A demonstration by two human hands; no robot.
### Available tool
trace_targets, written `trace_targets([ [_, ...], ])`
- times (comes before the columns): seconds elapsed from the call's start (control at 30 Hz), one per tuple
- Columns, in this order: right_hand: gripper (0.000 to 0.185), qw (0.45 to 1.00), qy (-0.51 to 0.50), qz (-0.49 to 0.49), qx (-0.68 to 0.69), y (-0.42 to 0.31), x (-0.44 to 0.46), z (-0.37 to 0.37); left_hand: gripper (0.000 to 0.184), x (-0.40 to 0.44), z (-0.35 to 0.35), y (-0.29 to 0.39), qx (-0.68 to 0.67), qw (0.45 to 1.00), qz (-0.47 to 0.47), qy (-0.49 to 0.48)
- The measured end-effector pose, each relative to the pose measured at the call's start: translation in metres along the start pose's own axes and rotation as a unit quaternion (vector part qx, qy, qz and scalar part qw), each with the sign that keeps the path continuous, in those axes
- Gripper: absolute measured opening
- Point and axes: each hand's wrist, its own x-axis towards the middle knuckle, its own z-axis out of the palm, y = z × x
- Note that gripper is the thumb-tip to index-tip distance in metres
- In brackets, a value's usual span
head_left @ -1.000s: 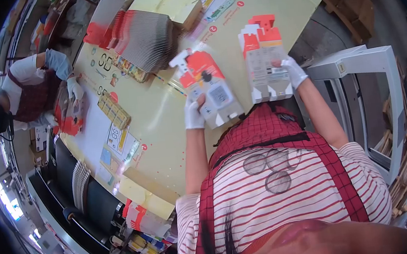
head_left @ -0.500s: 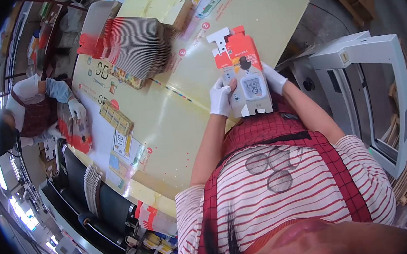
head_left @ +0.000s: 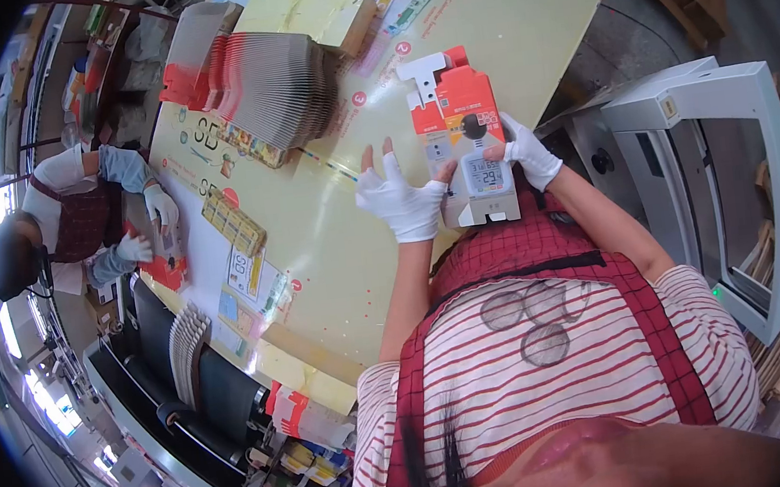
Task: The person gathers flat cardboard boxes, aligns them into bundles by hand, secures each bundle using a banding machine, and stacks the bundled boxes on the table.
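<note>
A flat printed carton [head_left: 467, 100], red at the top and grey below with a picture of a digital display, is held up in front of my apron over the table edge. My right hand [head_left: 533, 160], in a white glove with bare fingertips, grips its right edge, thumb on the front face. On the other side my left hand [head_left: 396, 207], gloved likewise, has its fingers spread. Its thumb reaches the carton's left edge; whether it presses on it I cannot tell. A fanned stack of similar flat cartons [head_left: 274, 85] rests farther up the table.
The pale yellow table [head_left: 325, 260] carries a yellowish block [head_left: 314, 14] and a gold-coloured bundle [head_left: 234, 224]. At the left a co-worker [head_left: 72, 206] handles a red carton [head_left: 165, 269]. A belt machine [head_left: 149, 345] stands lower left, a grey machine frame [head_left: 766, 204] on the right.
My left hand has loosened from the carton and spread its fingers to the left. My right hand has come round the right edge, its thumb now on the front. The co-worker's hands have shifted.
</note>
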Motion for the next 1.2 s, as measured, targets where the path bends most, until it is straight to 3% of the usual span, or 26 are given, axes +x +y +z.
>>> trace_targets([
  [0.03,0.079,1.000,-0.018,-0.013,0.008,-0.005,-0.005,0.006,0.087,0.003,-0.012,0.000,-0.013,0.999,0.029,0.026],
  [0.07,0.081,0.999,-0.039,-0.029,0.015,-0.011,-0.008,0.012,0.088,0.001,-0.009,-0.007,-0.237,0.966,-0.081,-0.071],
  [0.1,0.083,0.997,-0.059,-0.046,0.021,-0.018,-0.010,0.016,0.089,-0.003,-0.001,-0.018,-0.445,0.862,-0.182,-0.163],
  [0.13,0.094,0.994,-0.092,-0.063,-0.002,-0.028,-0.013,0.024,0.088,-0.002,-0.002,-0.021,-0.540,0.787,-0.198,-0.222],
  [0.17,0.093,0.989,-0.116,-0.086,-0.014,-0.040,-0.015,0.030,0.087,-0.002,-0.003,-0.025,-0.616,0.702,-0.226,-0.278],
  [0.23,0.090,0.978,-0.158,-0.130,-0.038,-0.068,-0.022,0.044,0.080,0.007,-0.028,-0.020,-0.603,0.707,-0.136,-0.344],
  [0.27,0.094,0.967,-0.202,-0.127,-0.092,-0.071,-0.020,0.034,0.074,0.007,-0.038,-0.013,-0.599,0.717,-0.141,-0.328],
  [0.33,0.098,0.915,-0.205,-0.227,-0.263,-0.076,-0.015,0.030,0.070,0.001,-0.023,-0.028,-0.411,0.839,0.013,-0.357],
  [0.4,0.104,0.844,-0.223,-0.287,-0.395,-0.073,-0.001,0.033,0.073,-0.022,0.028,-0.084,-0.232,0.903,0.207,-0.297],
  [0.47,0.103,0.826,-0.196,-0.291,-0.441,-0.025,0.017,0.019,0.081,-0.042,0.061,-0.088,-0.423,0.855,0.025,-0.300],
  [0.5,0.103,0.815,-0.182,-0.293,-0.465,-0.007,0.024,0.011,0.088,-0.044,0.068,-0.090,-0.363,0.888,0.050,-0.276],
  [0.57,0.096,0.852,-0.181,-0.245,-0.426,0.014,0.028,-0.005,0.102,-0.047,0.081,-0.096,-0.234,0.942,0.091,-0.222],
  [0.63,0.092,0.880,-0.222,-0.187,-0.377,0.035,0.052,-0.024,0.102,-0.023,0.045,-0.061,-0.255,0.955,0.070,-0.133],
  [0.67,0.081,0.796,-0.222,-0.339,-0.449,0.015,0.048,-0.003,0.100,-0.006,0.023,-0.039,-0.293,0.952,0.055,-0.067],
  [0.7,0.075,0.889,-0.251,-0.217,-0.317,0.027,0.047,-0.003,0.098,0.006,-0.005,-0.020,-0.252,0.964,0.064,-0.057],
  [0.73,0.070,0.944,-0.268,-0.085,-0.173,0.047,0.051,-0.006,0.096,0.021,-0.032,-0.006,-0.210,0.974,0.072,-0.046],
  [0.77,0.064,0.960,-0.274,0.052,-0.023,0.059,0.051,-0.007,0.093,0.034,-0.054,0.003,-0.168,0.982,0.080,-0.035],
  [0.83,0.043,0.966,-0.084,0.128,-0.208,0.034,0.017,0.074,0.090,0.058,-0.050,0.001,-0.020,0.989,0.082,-0.119],
  [0.87,0.039,0.881,-0.183,0.239,-0.365,0.049,0.015,0.075,0.091,0.067,-0.023,-0.010,0.034,0.984,0.088,-0.150],
  [0.9,0.033,0.826,-0.344,0.035,-0.446,0.106,0.021,0.054,0.092,0.071,-0.004,-0.019,0.089,0.975,0.097,-0.180],
  [0.97,0.026,0.847,-0.339,-0.017,-0.410,0.020,0.000,0.076,0.092,0.076,0.007,-0.021,0.091,0.976,0.116,-0.160],
  [1.03,0.019,0.873,-0.224,-0.175,-0.395,-0.053,0.022,0.081,0.093,0.074,0.001,-0.019,0.073,0.977,0.117,-0.164],
  [1.07,0.018,0.729,-0.124,-0.461,-0.490,-0.073,0.048,0.074,0.092,0.072,-0.002,-0.017,0.070,0.978,0.118,-0.157],
  [1.1,0.024,0.889,0.008,-0.387,-0.247,-0.093,0.057,0.091,0.092,0.073,-0.004,-0.013,0.069,0.980,0.121,-0.145],
  [1.13,0.039,0.845,0.096,-0.385,-0.357,-0.120,0.066,0.096,0.091,0.074,-0.007,-0.010,0.069,0.981,0.124,-0.134],
  [1.2,0.051,0.650,0.114,-0.427,-0.618,-0.118,0.101,0.108,0.090,0.080,-0.008,-0.004,0.101,0.969,0.099,-0.204],
])
